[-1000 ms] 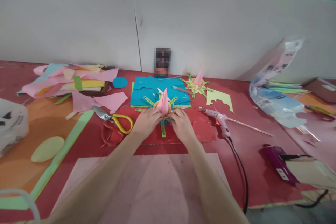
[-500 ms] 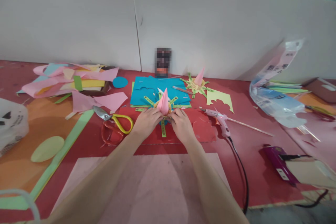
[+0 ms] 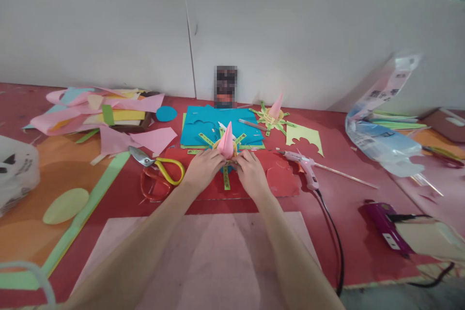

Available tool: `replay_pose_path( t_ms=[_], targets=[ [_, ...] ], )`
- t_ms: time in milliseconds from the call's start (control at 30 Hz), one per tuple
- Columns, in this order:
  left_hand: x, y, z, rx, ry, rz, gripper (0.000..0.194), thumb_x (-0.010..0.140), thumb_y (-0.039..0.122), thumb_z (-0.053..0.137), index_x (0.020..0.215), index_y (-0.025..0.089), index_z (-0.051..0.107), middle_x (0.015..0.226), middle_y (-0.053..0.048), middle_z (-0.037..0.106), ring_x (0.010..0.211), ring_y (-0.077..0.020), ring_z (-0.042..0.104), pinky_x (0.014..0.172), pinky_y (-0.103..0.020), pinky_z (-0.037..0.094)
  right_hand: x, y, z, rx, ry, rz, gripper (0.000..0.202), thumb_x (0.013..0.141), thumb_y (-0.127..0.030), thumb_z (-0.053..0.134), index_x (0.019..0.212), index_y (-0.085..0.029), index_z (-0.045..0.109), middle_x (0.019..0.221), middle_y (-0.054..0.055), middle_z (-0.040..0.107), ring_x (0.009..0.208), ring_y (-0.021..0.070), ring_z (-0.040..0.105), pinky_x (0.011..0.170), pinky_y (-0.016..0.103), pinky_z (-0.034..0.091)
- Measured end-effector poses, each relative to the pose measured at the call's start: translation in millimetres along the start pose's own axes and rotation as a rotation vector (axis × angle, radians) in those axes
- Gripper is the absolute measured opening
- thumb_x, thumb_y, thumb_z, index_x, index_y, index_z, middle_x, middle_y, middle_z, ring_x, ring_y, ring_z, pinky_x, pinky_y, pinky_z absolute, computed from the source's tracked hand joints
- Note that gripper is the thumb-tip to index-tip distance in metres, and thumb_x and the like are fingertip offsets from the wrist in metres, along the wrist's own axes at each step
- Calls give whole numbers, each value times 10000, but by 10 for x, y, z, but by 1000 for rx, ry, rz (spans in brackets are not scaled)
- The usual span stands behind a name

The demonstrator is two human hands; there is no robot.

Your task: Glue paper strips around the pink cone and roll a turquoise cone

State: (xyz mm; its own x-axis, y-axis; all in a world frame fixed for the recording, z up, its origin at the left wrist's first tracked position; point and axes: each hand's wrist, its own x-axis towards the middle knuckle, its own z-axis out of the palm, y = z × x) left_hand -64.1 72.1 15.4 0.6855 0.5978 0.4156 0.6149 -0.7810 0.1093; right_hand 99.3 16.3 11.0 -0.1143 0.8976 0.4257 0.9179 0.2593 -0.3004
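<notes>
At mid-bench in the head view, the left hand point(image 3: 201, 168) and right hand point(image 3: 252, 172) pinch their fingers narrow on the base of a pink cone point(image 3: 226, 141) ringed with green strips point(image 3: 226, 178). Likely pressing strips down; next calls for steady pressure. Counted: two cones point(image 3: 276, 105), one glue gun point(image 3: 305, 166), two scissors point(image 3: 160, 172).

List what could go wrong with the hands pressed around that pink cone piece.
Both the left hand and the right hand press at the base of the pink cone; pressing too hard might crumple it or bend its green strips. The glue gun lies close to the right hand, so a sideways move could brush its tip.
</notes>
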Motion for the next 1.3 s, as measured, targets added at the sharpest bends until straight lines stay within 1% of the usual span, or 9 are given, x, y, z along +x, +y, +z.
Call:
replay_pose_path(
  t_ms=[333,633,967,1300],
  targets=[
    [4,-3,13,-23,2,-2,247,891,271,395,816,180,612,812,-26,622,773,-164,551,701,-308,387,-4,8,-2,-13,-25,-5,194,872,-192,434,899,-196,626,858,64,529,836,201,479,762,357,403],
    [2,-13,24,-24,-23,2,256,895,281,386,832,181,613,813,-27,621,785,-163,555,711,-306,388,-6,-1,-17,-21,-35,-1,190,877,-206,436,889,-189,625,872,65,543,853,201,485,773,352,405],
    [6,-10,23,-29,5,7,250,890,276,397,811,176,612,802,-34,619,765,-161,552,698,-303,398,-2,-6,-25,-19,-26,-2,182,869,-188,442,887,-199,623,871,64,543,848,204,485,770,353,406],
    [5,-3,18,-26,-3,-6,240,886,280,405,810,177,608,818,-30,622,776,-164,554,712,-306,394,-8,8,1,-2,-26,9,168,868,-197,450,877,-199,618,869,65,535,841,206,486,751,346,405]
  ],
)
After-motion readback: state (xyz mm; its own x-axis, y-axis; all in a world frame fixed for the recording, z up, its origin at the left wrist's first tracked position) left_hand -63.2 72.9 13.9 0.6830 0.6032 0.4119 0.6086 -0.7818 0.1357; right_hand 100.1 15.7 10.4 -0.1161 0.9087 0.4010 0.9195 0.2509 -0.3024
